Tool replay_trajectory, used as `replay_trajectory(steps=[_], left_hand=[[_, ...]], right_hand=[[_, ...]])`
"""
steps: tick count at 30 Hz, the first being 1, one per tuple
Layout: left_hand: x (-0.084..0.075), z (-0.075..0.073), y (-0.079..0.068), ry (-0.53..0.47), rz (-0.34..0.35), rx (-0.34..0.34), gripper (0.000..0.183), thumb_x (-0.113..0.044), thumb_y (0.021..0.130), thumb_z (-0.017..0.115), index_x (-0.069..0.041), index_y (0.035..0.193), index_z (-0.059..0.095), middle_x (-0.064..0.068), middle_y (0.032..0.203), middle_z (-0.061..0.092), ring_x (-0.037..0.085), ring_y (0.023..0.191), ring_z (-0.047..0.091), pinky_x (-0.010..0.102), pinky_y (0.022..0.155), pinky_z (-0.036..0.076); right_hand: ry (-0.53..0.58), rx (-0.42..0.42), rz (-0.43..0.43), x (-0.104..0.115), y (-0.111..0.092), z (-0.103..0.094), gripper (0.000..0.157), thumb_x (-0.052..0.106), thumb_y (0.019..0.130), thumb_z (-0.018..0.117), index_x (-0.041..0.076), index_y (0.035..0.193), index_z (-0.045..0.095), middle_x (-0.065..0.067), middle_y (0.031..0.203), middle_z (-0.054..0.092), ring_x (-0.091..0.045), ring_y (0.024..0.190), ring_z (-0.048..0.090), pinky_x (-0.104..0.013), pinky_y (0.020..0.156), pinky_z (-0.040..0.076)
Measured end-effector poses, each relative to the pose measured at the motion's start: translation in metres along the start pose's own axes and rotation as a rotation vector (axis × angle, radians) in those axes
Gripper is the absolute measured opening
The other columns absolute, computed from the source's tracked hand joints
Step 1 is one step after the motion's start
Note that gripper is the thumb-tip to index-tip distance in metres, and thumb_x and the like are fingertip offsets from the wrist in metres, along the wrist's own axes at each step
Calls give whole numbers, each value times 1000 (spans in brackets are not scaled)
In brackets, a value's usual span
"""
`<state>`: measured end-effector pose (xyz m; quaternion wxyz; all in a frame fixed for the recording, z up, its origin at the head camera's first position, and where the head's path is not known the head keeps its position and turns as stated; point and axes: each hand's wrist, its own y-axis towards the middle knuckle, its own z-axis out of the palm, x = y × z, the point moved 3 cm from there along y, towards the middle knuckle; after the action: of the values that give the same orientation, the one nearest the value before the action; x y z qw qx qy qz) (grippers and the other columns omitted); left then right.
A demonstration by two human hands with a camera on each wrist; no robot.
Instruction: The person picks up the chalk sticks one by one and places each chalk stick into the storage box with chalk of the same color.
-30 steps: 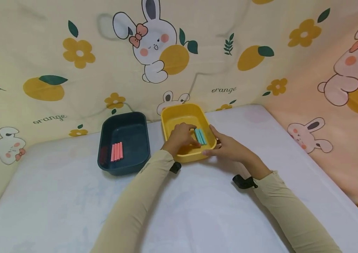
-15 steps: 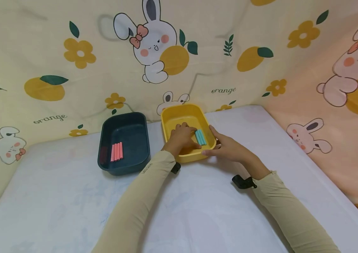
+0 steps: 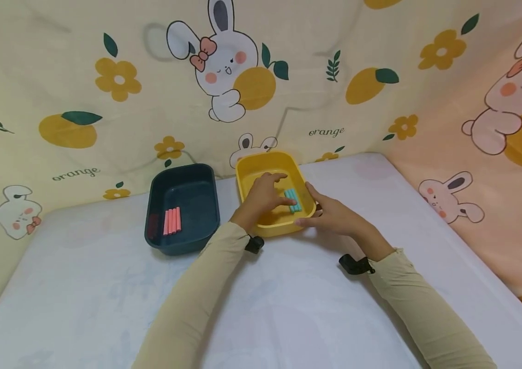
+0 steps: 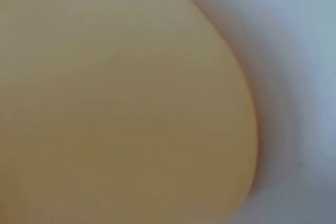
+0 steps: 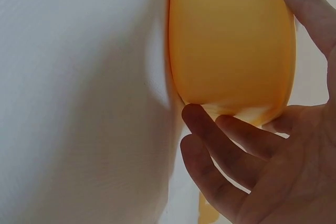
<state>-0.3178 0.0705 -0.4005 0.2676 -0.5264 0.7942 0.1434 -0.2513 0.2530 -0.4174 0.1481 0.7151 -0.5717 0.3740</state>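
Note:
Inside the yellow bin [image 3: 271, 164], several teal chalk sticks [image 3: 292, 194] lie side by side near its right wall. My left hand [image 3: 261, 195] hovers over them, thumb and forefinger spread apart; the thumb overlaps the sticks, and I see nothing held. With thumb and fingers on two sides of its near right corner, my right hand [image 3: 335, 218] holds the bin. The right wrist view shows this same bin [image 5: 231, 40] with the fingertips at its end. A blurred tan-yellow curved surface fills most of the left wrist view.
To the left stands a dark blue bin [image 3: 196, 205] with several pink chalk sticks [image 3: 172, 221] in a row. Both bins sit on a white-covered table [image 3: 284, 307], close to a printed cloth backdrop [image 3: 159, 87]. Another cloth side [image 3: 487, 169] rises on the right.
My left hand's forefinger has come up off the teal chalk sticks, opening its gap from the thumb. The teal sticks now lie closer together. My right hand stays on the bin.

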Motion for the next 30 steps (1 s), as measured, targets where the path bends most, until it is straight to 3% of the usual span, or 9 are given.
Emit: replay_trajectory(steps=[8, 14, 21, 26, 30], left_hand=[[3, -27, -29, -151, 155, 13, 80, -40, 79, 84, -17, 146, 49, 6, 145, 53, 29, 132, 51, 42, 109, 48], [16, -39, -50, -180, 169, 33, 80, -39, 79, 84, -18, 147, 48, 6, 146, 50, 30, 134, 49, 43, 109, 48], [45, -57, -74, -203, 167, -16, 78, -38, 78, 85, -18, 145, 51, 7, 147, 50, 32, 132, 48, 48, 108, 47], [72, -78, -97, -119, 146, -78, 79, -42, 77, 85, -24, 146, 50, 2, 152, 45, 30, 128, 50, 49, 106, 49], [98, -95, -116, -60, 137, -98, 83, -43, 78, 84, -23, 149, 46, 5, 154, 43, 33, 133, 47, 53, 109, 46]], right_hand=[[-11, 8, 14, 0, 1, 0, 117, 66, 80, 70, 24, 161, -4, -14, 164, 26, -36, 135, 48, -61, 115, 35], [-21, 3, 16, 2, -1, 0, 116, 64, 82, 69, 21, 161, -4, -17, 164, 26, -36, 136, 45, -62, 116, 32], [-22, 3, 34, 4, -1, 1, 116, 65, 81, 70, 24, 161, -4, -16, 164, 26, -35, 134, 45, -62, 114, 34], [-27, 9, 24, 2, 1, 2, 116, 66, 81, 69, 26, 160, -5, -15, 164, 26, -33, 132, 47, -61, 114, 35], [-43, 5, 31, 0, 3, 2, 118, 67, 80, 69, 25, 160, -5, -16, 164, 23, -35, 134, 45, -63, 115, 33]])
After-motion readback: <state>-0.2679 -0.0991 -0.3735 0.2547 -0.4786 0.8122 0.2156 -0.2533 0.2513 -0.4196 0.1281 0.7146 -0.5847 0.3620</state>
